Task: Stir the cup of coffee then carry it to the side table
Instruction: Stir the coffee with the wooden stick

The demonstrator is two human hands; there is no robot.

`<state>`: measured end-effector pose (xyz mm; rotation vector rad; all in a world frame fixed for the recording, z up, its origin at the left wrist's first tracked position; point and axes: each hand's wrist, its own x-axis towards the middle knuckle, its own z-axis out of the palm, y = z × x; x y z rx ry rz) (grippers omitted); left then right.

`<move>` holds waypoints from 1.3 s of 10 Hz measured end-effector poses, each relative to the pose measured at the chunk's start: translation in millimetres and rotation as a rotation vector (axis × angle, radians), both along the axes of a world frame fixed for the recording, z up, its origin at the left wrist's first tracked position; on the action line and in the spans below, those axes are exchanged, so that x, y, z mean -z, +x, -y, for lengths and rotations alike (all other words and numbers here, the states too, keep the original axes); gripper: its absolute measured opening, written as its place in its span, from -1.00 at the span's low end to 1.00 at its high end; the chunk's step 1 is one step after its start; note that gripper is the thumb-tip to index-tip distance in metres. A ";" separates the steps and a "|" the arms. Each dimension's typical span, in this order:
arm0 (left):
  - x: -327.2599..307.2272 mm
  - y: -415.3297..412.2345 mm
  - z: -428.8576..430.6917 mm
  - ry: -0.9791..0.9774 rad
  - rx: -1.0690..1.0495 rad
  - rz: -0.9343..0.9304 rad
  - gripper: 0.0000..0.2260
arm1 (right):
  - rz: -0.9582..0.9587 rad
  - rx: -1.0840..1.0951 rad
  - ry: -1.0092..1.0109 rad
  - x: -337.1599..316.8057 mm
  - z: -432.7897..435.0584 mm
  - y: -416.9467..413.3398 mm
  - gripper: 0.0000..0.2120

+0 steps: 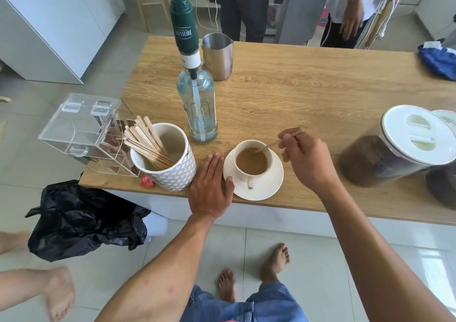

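Near edge: the saucer (261,192) sits just inside the table's (308,79) front edge, carrying the cup (249,178) of milky coffee, handle toward the person. The left hand (209,188) lies flat on the table, fingers straight and together, thumb touching the saucer rim. The right hand (306,158) pinches a wooden stirrer (269,145), its lower end in the coffee.

Left of the cup: a patterned mug (172,177) of spare sticks, touching the left hand; a red packet (147,181); an acrylic box (84,129) overhanging the left edge. Right: 1 lidded jar (385,158), near the right hand.

Behind: a pump bottle (197,109) just beyond the cup, then a steel jug (218,57). Bare tabletop lies centre and far right. 2 people stand past the far edge.
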<state>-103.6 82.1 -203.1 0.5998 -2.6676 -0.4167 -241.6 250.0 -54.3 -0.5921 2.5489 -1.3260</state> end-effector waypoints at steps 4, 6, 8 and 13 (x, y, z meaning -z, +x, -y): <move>1.0 0.2 -0.2 -0.009 -0.006 -0.003 -0.51 | -0.001 -0.001 0.028 1.8 -0.5 0.8 -0.80; 2.6 0.0 0.1 -0.014 -0.007 0.005 -0.51 | 0.027 -0.061 0.040 0.6 -5.4 -0.3 -0.81; 2.6 0.3 0.7 -0.018 -0.004 -0.005 -0.51 | 0.040 -0.093 0.047 -1.2 -4.5 -0.1 -0.80; 0.8 1.0 0.2 -0.021 -0.006 -0.009 -0.51 | -0.001 -0.101 0.060 -1.5 -3.8 0.4 -0.80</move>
